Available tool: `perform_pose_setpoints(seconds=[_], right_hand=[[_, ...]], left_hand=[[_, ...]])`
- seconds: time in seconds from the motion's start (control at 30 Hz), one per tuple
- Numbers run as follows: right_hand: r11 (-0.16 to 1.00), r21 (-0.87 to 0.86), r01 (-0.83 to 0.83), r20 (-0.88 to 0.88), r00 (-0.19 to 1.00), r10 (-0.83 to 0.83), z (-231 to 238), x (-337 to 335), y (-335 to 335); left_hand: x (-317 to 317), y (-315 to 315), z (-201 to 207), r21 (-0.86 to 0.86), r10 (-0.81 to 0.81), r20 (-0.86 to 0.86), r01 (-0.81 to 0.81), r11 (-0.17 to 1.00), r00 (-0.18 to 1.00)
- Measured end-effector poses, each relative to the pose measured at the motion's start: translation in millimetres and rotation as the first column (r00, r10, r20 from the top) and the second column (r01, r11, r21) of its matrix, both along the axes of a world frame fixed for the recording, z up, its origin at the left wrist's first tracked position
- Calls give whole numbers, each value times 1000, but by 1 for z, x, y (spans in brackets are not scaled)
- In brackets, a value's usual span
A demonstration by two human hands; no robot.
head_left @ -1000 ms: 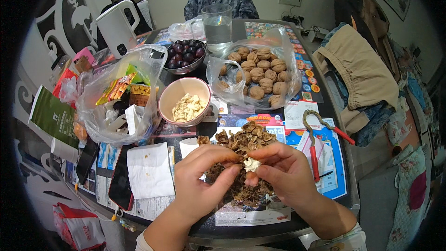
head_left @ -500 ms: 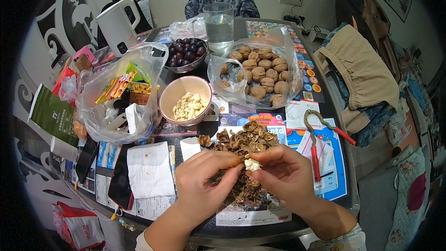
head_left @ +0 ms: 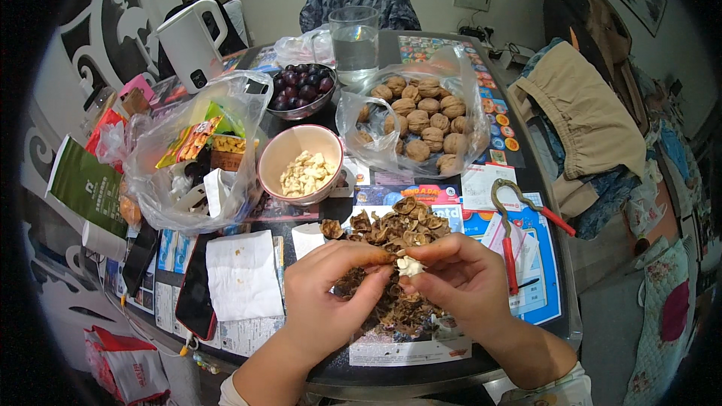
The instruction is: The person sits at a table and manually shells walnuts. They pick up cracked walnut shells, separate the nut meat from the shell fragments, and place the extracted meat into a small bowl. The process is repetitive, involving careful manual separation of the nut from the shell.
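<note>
Cream-white kernel (head_left: 410,266) over shell pile (head_left: 407,224): pinching with right hand (head_left: 471,283), between thumb and fingertips; with left hand (head_left: 325,283) alongside, cannot tell if gripping.

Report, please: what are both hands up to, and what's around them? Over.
Right hand pinching pale kernel. Left hand close beside it, contact unclear. Shells heaped under and beyond kernel; pliers off right.

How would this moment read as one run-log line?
right hand: holds pale kernel | left hand: close beside it | under hands: shell pile
</note>
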State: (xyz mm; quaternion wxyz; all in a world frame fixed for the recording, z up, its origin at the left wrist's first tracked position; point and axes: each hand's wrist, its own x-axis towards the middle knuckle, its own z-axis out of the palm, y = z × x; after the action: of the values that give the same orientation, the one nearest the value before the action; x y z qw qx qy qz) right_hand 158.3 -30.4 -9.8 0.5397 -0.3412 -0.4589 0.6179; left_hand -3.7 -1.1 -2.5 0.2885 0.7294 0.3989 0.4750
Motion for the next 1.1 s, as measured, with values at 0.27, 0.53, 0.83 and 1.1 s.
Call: perform_pose_setpoints(seconds=[0.27, 0.53, 0.83, 1.1], right_hand=[[963, 242, 120, 287, 939, -189, -7, -5, 0], [884, 458, 97, 447, 834, -323, -5, -6, 1], [921, 379, 89, 341, 912, -228, -2, -1, 4], [823, 569, 14, 493, 795, -354, 3, 1, 7]], left_hand=[[2, 2, -3, 125, 4, -68, 5, 992, 998], [4, 1, -2, 267, 84, -202, -28, 963, 976], [-6, 6, -3, 111, -48, -78, 56, 992, 996], [-2, 0, 1, 7, -85, 78, 85, 996, 993]])
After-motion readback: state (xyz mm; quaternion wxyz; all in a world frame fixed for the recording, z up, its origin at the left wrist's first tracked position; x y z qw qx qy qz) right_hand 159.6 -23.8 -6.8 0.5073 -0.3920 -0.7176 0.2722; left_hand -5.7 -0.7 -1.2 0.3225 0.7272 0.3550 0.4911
